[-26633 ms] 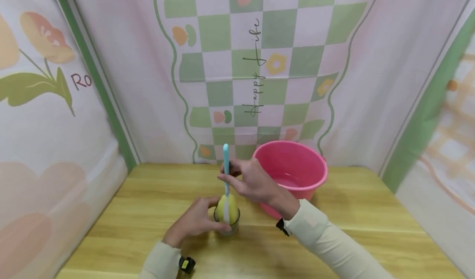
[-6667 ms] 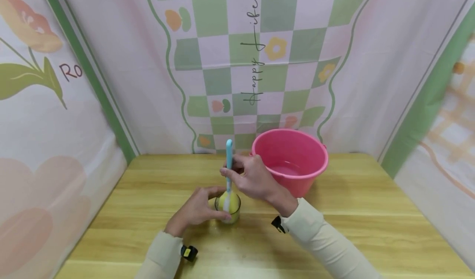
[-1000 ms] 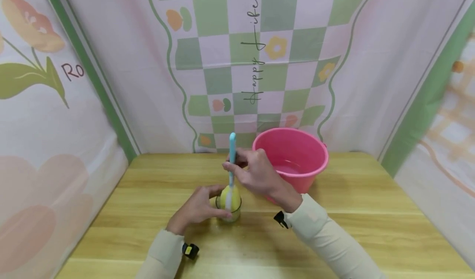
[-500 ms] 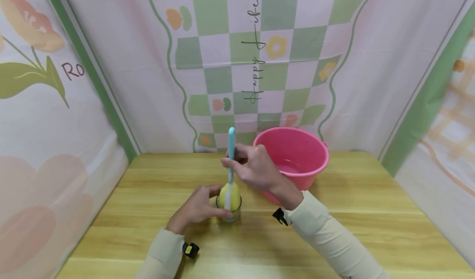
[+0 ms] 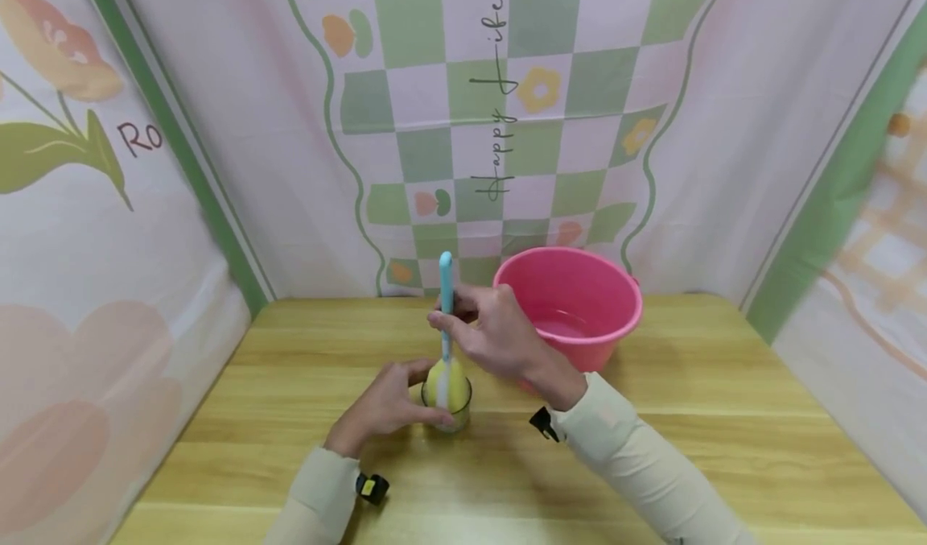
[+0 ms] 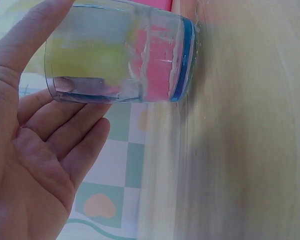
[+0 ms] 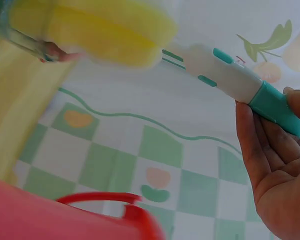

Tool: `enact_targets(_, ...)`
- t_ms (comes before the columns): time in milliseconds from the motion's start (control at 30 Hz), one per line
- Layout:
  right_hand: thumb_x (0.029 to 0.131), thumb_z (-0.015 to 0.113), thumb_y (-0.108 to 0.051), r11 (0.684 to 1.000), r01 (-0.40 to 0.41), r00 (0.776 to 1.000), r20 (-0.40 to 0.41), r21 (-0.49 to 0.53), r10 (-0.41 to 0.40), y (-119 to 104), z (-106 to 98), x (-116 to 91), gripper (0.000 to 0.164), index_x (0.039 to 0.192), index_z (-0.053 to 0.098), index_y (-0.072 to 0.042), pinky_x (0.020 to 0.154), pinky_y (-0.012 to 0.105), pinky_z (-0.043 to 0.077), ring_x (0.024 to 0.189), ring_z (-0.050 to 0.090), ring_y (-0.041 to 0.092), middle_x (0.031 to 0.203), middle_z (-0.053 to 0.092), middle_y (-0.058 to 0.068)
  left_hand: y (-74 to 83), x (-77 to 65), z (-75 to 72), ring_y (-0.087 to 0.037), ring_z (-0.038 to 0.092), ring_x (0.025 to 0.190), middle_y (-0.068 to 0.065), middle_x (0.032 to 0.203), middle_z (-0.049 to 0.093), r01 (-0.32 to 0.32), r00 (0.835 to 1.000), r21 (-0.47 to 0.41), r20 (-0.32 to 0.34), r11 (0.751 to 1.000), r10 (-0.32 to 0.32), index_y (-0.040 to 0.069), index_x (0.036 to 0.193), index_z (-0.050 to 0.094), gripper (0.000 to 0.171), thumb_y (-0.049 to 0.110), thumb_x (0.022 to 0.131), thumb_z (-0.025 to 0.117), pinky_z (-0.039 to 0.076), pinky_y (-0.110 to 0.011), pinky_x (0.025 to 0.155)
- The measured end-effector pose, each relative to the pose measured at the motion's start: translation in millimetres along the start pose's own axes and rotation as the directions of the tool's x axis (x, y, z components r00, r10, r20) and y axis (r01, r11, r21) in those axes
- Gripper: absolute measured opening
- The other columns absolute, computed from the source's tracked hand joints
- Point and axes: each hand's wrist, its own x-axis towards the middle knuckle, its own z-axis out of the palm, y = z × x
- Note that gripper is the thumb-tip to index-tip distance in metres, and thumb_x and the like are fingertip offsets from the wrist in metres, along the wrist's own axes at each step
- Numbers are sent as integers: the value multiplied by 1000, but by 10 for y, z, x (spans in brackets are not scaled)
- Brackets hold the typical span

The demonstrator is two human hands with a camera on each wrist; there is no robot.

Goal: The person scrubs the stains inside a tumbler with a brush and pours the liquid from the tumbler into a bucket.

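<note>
A clear drinking glass (image 5: 456, 423) stands upright on the table, and my left hand (image 5: 387, 404) grips it near the rim between thumb and fingers. The left wrist view shows the glass (image 6: 160, 65) with a blue-tinted base and wet streaks on its wall. My right hand (image 5: 500, 336) pinches the turquoise handle of a sponge bottle brush (image 5: 446, 275), held nearly upright. Its yellow sponge head (image 5: 456, 382) is partly inside the glass, with the upper part above the rim. In the right wrist view, the brush handle (image 7: 275, 107) lies between thumb and fingers.
Just behind my right forearm stands a pink bucket (image 5: 615, 352), close to the back edge of the wooden table (image 5: 304, 384). A printed curtain (image 5: 290, 231) hangs behind and on both sides. Black wrist cameras sit at both cuffs.
Over the last second the brush's handle top has shifted slightly left and up. The sponge sits higher than several seconds ago. My left hand keeps its hold on the glass.
</note>
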Motion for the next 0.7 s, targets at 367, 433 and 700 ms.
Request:
enact_targets(367, 97, 77, -11, 999, 40, 999, -36, -15, -40, -179, -99, 199, 9, 95, 73, -4, 64, 27, 63, 75, 77, 10, 85, 81, 4, 18, 10, -13, -8, 72, 102, 16, 103, 77, 11, 1000, 35, -15, 999, -11, 25, 112, 73, 44, 41, 77, 95, 56, -38, 102)
enact_targets(433, 97, 77, -10, 999, 32, 999, -40, -3, -32, -156, -61, 172, 8, 95, 72, -4, 65, 28, 64, 74, 77, 10, 84, 80, 4, 15, 11, -12, -8, 72, 100, 16, 102, 77, 7, 1000, 35, -14, 999, -6, 24, 113, 73, 45, 41, 78, 95, 57, -37, 99)
enact_targets(700, 97, 76, -9, 1000, -3, 1000, -24, 3, 3, 31, 165, -7, 6, 98, 74, -4, 67, 30, 66, 77, 78, 12, 87, 81, 6, -11, 1, -8, -16, 68, 129, 13, 118, 78, -21, 1000, 16, 4, 1000, 21, 18, 136, 68, 64, 37, 80, 94, 47, -49, 122)
